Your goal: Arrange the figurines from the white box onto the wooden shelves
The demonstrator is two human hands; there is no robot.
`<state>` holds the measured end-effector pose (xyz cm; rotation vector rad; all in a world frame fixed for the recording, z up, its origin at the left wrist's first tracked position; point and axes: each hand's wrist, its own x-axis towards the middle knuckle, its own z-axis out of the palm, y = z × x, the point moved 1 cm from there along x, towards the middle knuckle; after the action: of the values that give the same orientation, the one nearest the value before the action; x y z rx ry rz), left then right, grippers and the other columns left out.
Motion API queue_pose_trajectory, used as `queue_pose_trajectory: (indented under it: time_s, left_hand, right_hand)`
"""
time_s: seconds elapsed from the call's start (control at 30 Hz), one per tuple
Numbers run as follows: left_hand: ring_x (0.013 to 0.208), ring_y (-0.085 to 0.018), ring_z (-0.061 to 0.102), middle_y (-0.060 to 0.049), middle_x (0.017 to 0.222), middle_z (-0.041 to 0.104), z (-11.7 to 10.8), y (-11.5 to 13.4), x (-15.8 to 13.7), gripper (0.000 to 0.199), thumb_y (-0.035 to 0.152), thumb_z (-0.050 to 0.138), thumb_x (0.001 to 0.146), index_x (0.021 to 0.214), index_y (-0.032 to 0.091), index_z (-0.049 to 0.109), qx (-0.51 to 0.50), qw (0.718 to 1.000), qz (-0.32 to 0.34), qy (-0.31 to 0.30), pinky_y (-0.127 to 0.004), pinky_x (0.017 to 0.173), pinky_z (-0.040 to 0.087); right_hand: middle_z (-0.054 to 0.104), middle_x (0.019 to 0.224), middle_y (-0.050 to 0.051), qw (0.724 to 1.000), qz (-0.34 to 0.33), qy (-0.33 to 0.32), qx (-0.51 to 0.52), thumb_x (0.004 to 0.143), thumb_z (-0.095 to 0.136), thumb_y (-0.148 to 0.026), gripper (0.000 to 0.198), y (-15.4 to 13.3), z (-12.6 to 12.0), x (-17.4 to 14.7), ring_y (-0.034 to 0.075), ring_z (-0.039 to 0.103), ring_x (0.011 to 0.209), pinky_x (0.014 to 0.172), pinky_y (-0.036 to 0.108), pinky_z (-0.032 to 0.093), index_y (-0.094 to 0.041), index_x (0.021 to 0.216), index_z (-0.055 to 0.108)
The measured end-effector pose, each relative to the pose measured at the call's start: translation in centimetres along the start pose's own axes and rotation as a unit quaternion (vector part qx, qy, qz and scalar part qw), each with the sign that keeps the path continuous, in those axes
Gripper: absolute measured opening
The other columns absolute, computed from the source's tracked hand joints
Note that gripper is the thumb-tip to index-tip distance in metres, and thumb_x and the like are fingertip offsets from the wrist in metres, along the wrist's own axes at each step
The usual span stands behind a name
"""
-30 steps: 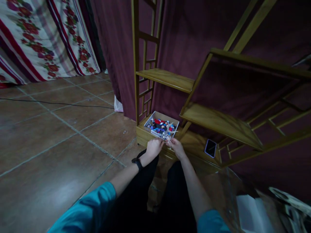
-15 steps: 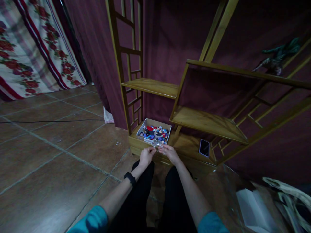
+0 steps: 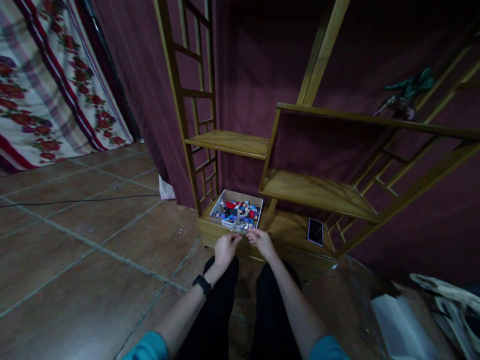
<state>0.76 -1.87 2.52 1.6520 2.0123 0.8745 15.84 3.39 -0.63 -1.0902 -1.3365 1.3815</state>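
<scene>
A crinkled piece of clear plastic is pinched between my two hands, over the near edge of an open box. My left hand, with a dark band on its wrist, is closed on the plastic's left side. On its right side my right hand holds it with thumb and fingers pressed together. What the plastic contains, if anything, is too small to make out. Just beyond it, the shallow white box holds several small colourful figures, mostly red, blue and black.
The box rests on the bottom board of a wooden shelf unit. A phone lies farther right on that board. A green figurine stands on an upper shelf. A white carton is on the floor at right; a cable crosses the tiles at left.
My view has tilted up slightly, so the shelf and box sit lower in the picture. My hands stay close together on the plastic, with the fingers shifted slightly.
</scene>
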Motion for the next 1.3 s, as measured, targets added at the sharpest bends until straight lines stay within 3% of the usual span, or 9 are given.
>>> queue_pose_trajectory:
  time_s: [0.2, 0.4, 0.67, 0.8, 0.97, 1.3]
  left_hand:
    - [0.075, -0.021, 0.062, -0.009, 0.079, 0.069, -0.3, 0.7, -0.4, 0.026, 0.041, 0.054, 0.078, 0.086, 0.021, 0.069, 0.036, 0.999, 0.012, 0.024, -0.025, 0.061, 0.036]
    - [0.075, -0.021, 0.064, -0.008, 0.082, 0.07, 0.7, 0.4, -0.5, 0.021, 0.033, 0.059, 0.073, 0.085, 0.019, 0.069, -0.168, 0.985, 0.007, 0.034, -0.027, 0.066, 0.044]
    - [0.068, -0.018, 0.063, -0.007, 0.075, 0.069, 0.6, -1.1, -0.4, 0.026, 0.034, 0.063, 0.066, 0.084, 0.014, 0.065, -0.309, 0.947, -0.036, 0.077, -0.026, 0.06, 0.046]
    - [0.073, -0.018, 0.062, -0.008, 0.082, 0.068, 0.2, -0.7, 0.4, 0.037, 0.036, 0.068, 0.061, 0.09, 0.013, 0.063, -0.385, 0.919, -0.048, 0.065, -0.025, 0.061, 0.046]
    - [0.06, -0.014, 0.059, -0.004, 0.069, 0.065, -0.1, -0.2, 0.6, 0.046, 0.043, 0.072, 0.052, 0.085, 0.012, 0.06, -0.446, 0.891, -0.08, 0.03, -0.024, 0.055, 0.043]
    - [0.048, -0.01, 0.053, 0.001, 0.052, 0.056, -1.0, -0.3, 0.2, 0.042, 0.046, 0.073, 0.046, 0.066, 0.013, 0.055, -0.464, 0.88, -0.102, 0.019, -0.021, 0.047, 0.039]
  right_hand:
    - [0.068, 0.083, 0.006, 0.999, -0.031, 0.029, 0.012, 0.066, 0.062, -0.041, 0.03, 0.0, 0.1, 0.0, 0.02, 0.065, 0.077, 0.068, 0.035, 0.054, -0.018, 0.084, 0.066]
    - [0.069, 0.086, 0.007, 0.997, -0.048, 0.053, 0.022, 0.068, 0.06, -0.043, 0.032, -0.5, 0.1, -0.2, 0.023, 0.065, 0.083, 0.073, 0.038, 0.054, -0.019, 0.088, 0.066]
    - [0.07, 0.083, 0.006, 0.995, -0.065, 0.075, -0.004, 0.068, 0.06, -0.043, 0.034, -1.0, -0.4, -0.7, 0.023, 0.065, 0.078, 0.071, 0.04, 0.055, -0.019, 0.09, 0.068]
    - [0.07, 0.08, 0.007, 0.996, -0.057, 0.066, -0.012, 0.067, 0.061, -0.044, 0.035, -0.8, -0.4, -1.0, 0.022, 0.065, 0.075, 0.069, 0.04, 0.056, -0.019, 0.09, 0.068]
    - [0.07, 0.081, 0.007, 0.997, -0.059, 0.05, 0.0, 0.067, 0.061, -0.045, 0.035, -0.9, -0.4, -1.5, 0.023, 0.066, 0.077, 0.07, 0.04, 0.055, -0.02, 0.091, 0.069]
    - [0.071, 0.082, 0.008, 0.998, -0.064, -0.007, -0.002, 0.064, 0.066, -0.047, 0.042, -1.5, -0.1, -3.1, 0.022, 0.066, 0.077, 0.069, 0.04, 0.055, -0.018, 0.095, 0.068]
